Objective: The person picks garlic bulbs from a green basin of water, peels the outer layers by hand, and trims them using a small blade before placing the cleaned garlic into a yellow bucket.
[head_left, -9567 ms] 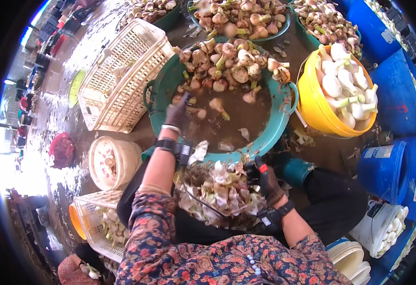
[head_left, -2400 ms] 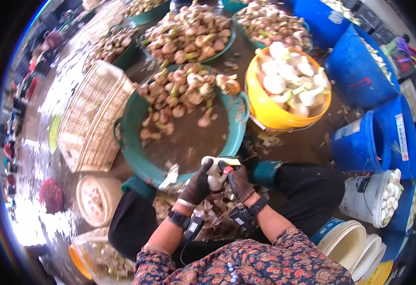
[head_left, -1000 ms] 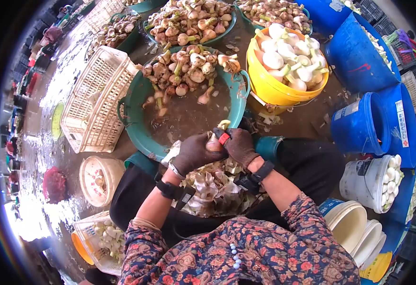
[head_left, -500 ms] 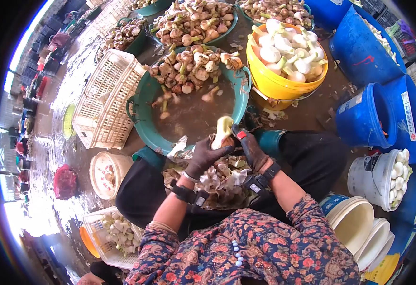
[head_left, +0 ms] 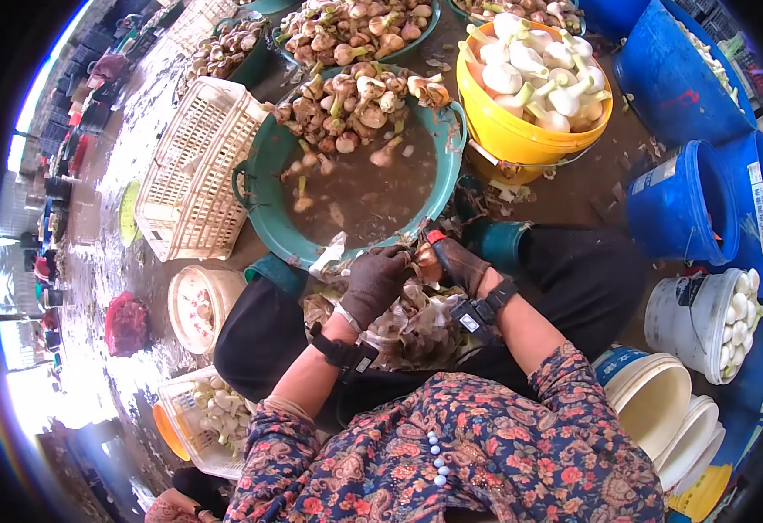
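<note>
Both gloved hands meet over my lap, at the near rim of a green tub (head_left: pixel 264 218) of brown water and unpeeled garlic bulbs (head_left: pixel 351 109). My left hand (head_left: pixel 376 281) is curled against the left side of a brownish garlic bulb (head_left: pixel 427 264). Around the bulb's right side close the fingers of my right hand (head_left: pixel 456 261), a red band on one of them. Loose peeled skins (head_left: pixel 412 331) lie heaped beneath the hands. To the upper right, a yellow bucket (head_left: pixel 529 131) is filled with white peeled garlic (head_left: pixel 538 74).
White plastic crates (head_left: pixel 198 170) and a pale bucket (head_left: pixel 198 305) stand at the left. Blue buckets (head_left: pixel 673 209), a white bucket of garlic (head_left: pixel 682 318) and stacked pails (head_left: pixel 651 401) are at the right. Part of another person's arm (head_left: pixel 172 507) shows at the bottom left.
The pale stem that pointed up between my hands no longer shows; a rounder brown bulb is there now. My left hand has turned more palm-down, and the view has shifted slightly.
</note>
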`<state>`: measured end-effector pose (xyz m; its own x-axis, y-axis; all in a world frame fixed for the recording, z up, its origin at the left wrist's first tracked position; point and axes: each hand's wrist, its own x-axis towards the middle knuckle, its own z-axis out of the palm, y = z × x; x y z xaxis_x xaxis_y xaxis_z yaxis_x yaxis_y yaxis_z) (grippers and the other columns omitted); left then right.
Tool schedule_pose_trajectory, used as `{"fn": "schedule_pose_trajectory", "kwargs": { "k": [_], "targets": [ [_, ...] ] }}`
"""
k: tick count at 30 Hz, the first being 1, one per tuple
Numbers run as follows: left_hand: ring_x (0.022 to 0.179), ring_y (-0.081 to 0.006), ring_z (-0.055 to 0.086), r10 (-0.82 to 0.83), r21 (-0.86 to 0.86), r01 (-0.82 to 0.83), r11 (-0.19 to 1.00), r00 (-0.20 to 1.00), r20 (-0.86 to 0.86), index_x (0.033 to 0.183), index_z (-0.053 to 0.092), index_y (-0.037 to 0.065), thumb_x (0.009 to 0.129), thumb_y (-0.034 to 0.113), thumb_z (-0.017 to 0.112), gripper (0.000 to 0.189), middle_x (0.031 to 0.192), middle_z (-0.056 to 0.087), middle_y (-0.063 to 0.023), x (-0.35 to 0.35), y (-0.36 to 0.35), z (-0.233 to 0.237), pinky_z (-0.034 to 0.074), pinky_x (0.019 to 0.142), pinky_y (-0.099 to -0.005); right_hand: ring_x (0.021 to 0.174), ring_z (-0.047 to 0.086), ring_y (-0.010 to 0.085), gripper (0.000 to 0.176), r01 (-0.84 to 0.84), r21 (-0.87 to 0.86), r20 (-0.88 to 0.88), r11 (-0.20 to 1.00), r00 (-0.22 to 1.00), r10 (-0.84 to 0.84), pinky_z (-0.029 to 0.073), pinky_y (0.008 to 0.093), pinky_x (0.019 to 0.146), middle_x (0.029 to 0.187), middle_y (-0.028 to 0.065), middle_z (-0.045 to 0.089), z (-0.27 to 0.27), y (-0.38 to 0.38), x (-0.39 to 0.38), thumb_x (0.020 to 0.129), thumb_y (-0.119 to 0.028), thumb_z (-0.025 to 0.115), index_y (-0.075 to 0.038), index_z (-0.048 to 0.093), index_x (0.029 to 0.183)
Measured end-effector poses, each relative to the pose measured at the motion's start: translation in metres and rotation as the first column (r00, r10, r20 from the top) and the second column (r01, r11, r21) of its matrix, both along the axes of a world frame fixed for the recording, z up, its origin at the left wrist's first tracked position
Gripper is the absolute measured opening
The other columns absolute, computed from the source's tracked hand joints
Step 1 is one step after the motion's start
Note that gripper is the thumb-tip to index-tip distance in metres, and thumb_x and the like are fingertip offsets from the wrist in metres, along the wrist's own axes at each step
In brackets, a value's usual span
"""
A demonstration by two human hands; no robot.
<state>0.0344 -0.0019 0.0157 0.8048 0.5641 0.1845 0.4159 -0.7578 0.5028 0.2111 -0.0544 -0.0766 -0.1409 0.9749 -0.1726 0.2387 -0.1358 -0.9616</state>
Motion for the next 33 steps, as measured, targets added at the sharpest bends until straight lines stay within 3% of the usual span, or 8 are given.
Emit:
{"fn": "schedule_pose_trajectory", "kwargs": {
  "k": [5,9,13,16,19,21,24,33],
  "targets": [
    [0.061,-0.0252,0.059,0.1,-0.15,-0.112,0.982,0.991,-0.089,0.078,0.063,0.007,0.074,0.015,0.068,0.011,0.072,0.061,-0.0092,-0.001,-0.011,-0.008,0.047,0.057,-0.0333,0.063,0.057,0.0294,0.025,-0.342,0.117,0.458,0.932,0.852,0.255,0.047,0.0372,0.061,0.074,0.0132,0.061,-0.037,0.011,0.001,0.072,-0.03,0.066,-0.007,0.061,0.081],
    [0.069,-0.012,0.062,0.365,-0.666,-0.296,0.685,0.93,-0.037,0.092,0.067,0.001,0.084,0.019,0.064,0.02,0.086,0.068,-0.0139,-0.002,-0.012,-0.018,0.049,0.062,-0.0288,0.069,0.057,0.0296,0.031,-0.081,0.033,0.453,0.996,0.89,0.058,0.048,0.0368,0.066,0.078,0.0138,0.061,0.015,0.003,-0.01,0.072,-0.033,0.066,-0.007,0.061,0.087],
    [0.079,-0.0123,0.061,0.644,-1.0,-0.029,0.004,0.764,-0.02,0.102,0.06,-0.003,0.085,0.014,0.06,0.024,0.093,0.064,-0.0059,-0.017,0.001,-0.01,0.05,0.068,-0.0262,0.087,0.056,0.0172,0.035,0.143,0.007,-0.081,0.99,0.986,-0.142,0.045,0.031,0.078,0.093,0.0112,0.06,0.005,0.003,-0.022,0.081,-0.032,0.064,-0.006,0.057,0.102],
    [0.098,-0.0247,0.059,0.362,-0.661,-0.155,0.734,0.913,0.188,0.124,0.044,-0.007,0.078,0.002,0.062,0.05,0.109,0.06,-0.0163,-0.032,0.0,-0.026,0.046,0.086,-0.0314,0.106,0.049,0.0141,0.034,0.174,-0.179,-0.68,0.968,0.689,-0.249,0.039,0.0268,0.092,0.113,0.0058,0.055,0.045,-0.002,-0.028,0.091,-0.023,0.052,-0.001,0.05,0.118],
    [0.101,-0.0279,0.059,0.597,-0.898,0.002,0.44,0.746,0.294,0.126,0.042,-0.008,0.078,0.004,0.062,0.054,0.111,0.059,-0.0214,-0.034,-0.004,-0.022,0.046,0.087,-0.0322,0.109,0.048,0.0152,0.037,0.032,-0.23,-0.782,0.973,0.588,-0.205,0.037,0.028,0.096,0.116,0.0053,0.053,0.07,-0.009,-0.024,0.091,-0.021,0.052,0.0,0.047,0.122],
    [0.104,-0.0303,0.058,0.345,-0.487,-0.241,0.839,0.929,0.134,0.128,0.041,-0.007,0.078,0.004,0.063,0.055,0.113,0.058,-0.0226,-0.043,-0.003,-0.009,0.045,0.088,-0.0335,0.113,0.048,0.022,0.042,0.057,-0.145,-0.625,0.988,0.769,-0.136,0.036,0.0326,0.099,0.119,0.0079,0.051,0.074,-0.005,-0.021,0.086,-0.018,0.056,-0.003,0.046,0.124],
    [0.11,-0.032,0.054,0.321,-0.379,-0.299,0.875,0.947,-0.007,0.13,0.042,-0.002,0.078,0.004,0.063,0.057,0.116,0.056,-0.0212,-0.045,0.002,-0.01,0.043,0.092,-0.0346,0.107,0.05,0.034,0.047,-0.038,0.55,0.394,0.834,0.892,-0.22,0.038,0.0386,0.096,0.113,0.0158,0.053,0.101,-0.007,-0.029,0.071,-0.014,0.064,-0.007,0.052,0.116],
    [0.101,-0.0321,0.059,0.05,-0.149,0.009,0.989,0.921,0.387,0.127,0.048,0.008,0.073,-0.012,0.051,0.058,0.112,0.06,-0.0146,-0.05,-0.009,-0.008,0.045,0.088,-0.0356,0.071,0.06,0.0126,0.021,0.487,-0.459,-0.495,0.743,0.554,-0.669,0.048,0.0273,0.065,0.085,0.0034,0.064,0.023,0.002,-0.015,0.086,-0.025,0.055,-0.007,0.063,0.092]
  ]
}}
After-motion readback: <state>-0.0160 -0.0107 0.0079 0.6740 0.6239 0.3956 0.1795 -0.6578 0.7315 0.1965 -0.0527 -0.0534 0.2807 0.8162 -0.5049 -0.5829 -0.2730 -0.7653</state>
